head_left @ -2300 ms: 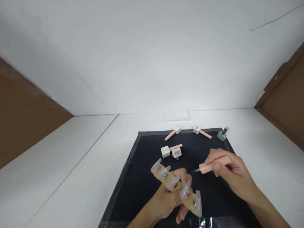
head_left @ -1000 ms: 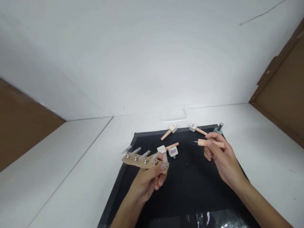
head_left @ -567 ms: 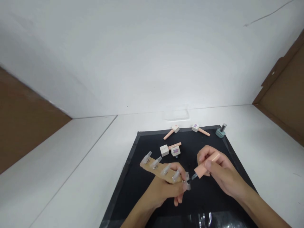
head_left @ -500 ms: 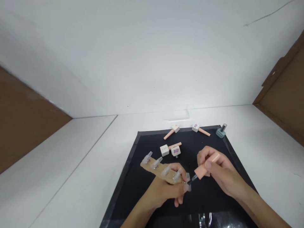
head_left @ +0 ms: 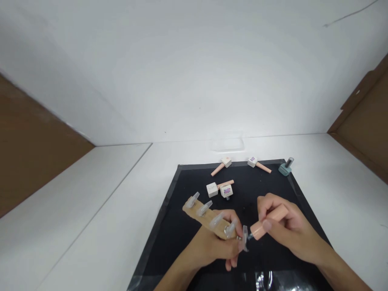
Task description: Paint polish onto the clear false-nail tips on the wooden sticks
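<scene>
My left hand (head_left: 216,247) is closed around a tan nail display stand (head_left: 198,215), tilted, with several clear nail tips standing along it. Between that hand's thumb and fingers is one more clear nail tip (head_left: 245,237), held upright beyond the stand's right end. A nail polish brush (head_left: 257,230) with a peach cap is pinched in my right hand (head_left: 294,230). Its bristle end is beside the separate nail tip; whether they touch I cannot tell. Just behind the stand lie a white polish bottle (head_left: 212,190) and another white bottle with a purple print (head_left: 226,190).
Two white bottles with peach caps, one at left (head_left: 226,162) and one at right (head_left: 252,161), lie at the black mat's (head_left: 188,182) back edge. A teal bottle (head_left: 285,169) stands at its back right corner. Behind is a clear tray (head_left: 228,144) by the white wall.
The separate nail tip has been turned upright and faces the brush more broadside. Both hands appear slightly lower and further right, with the view itself shifted a little.
</scene>
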{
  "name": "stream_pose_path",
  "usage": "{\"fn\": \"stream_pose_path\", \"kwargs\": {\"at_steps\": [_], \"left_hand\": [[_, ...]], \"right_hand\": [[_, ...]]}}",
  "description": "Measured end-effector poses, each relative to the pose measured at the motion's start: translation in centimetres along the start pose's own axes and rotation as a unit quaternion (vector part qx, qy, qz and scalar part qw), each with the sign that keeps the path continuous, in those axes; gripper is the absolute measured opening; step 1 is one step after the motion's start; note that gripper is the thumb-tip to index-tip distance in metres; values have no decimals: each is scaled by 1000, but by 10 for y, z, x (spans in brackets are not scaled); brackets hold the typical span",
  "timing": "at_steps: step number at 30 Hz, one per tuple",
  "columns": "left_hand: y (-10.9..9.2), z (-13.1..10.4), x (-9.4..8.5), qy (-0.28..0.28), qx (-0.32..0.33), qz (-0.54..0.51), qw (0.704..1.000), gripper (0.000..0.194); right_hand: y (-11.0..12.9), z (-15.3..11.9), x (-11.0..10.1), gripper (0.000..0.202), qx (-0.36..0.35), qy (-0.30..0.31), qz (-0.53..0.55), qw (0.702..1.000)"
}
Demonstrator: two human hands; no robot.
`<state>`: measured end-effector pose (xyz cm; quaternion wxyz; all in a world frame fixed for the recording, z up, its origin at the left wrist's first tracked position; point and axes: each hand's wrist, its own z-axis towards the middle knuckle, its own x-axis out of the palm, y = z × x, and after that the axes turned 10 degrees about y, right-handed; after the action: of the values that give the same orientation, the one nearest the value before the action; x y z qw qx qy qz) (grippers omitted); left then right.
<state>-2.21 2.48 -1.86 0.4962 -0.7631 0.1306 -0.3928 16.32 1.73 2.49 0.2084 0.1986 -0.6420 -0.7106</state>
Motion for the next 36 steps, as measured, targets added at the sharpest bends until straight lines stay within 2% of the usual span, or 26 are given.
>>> {"fn": "stream_pose_path", "kwargs": {"at_steps": [3, 9, 15, 22, 28, 33, 36], "left_hand": [[-1, -1, 0, 7, -6, -1, 1000, 32], [3, -2, -3, 18, 1, -13, 1000, 31], [-6, -1, 2, 4, -33, -10, 999, 28], [-7, -2, 2, 11, -44, 1, 999, 29], [-9, 0, 4, 16, -53, 4, 998, 26], [-9, -1, 6, 10, -66, 30, 997, 20], [-8, 0, 7, 17, -63, 28, 998, 20]], "right_hand": [[2, 0, 0, 31, -7, -9, -19, 1000], [0, -2, -3, 30, -35, -67, -47, 996], [7, -3, 3, 25, -44, 10, -36, 998], [7, -3, 0, 20, -82, -30, -112, 990], [13, -2, 0, 22, -117, 25, -148, 982], [13, -2, 0, 19, -98, -32, -169, 980], [12, -3, 0, 18, -113, 8, -149, 982]]}}
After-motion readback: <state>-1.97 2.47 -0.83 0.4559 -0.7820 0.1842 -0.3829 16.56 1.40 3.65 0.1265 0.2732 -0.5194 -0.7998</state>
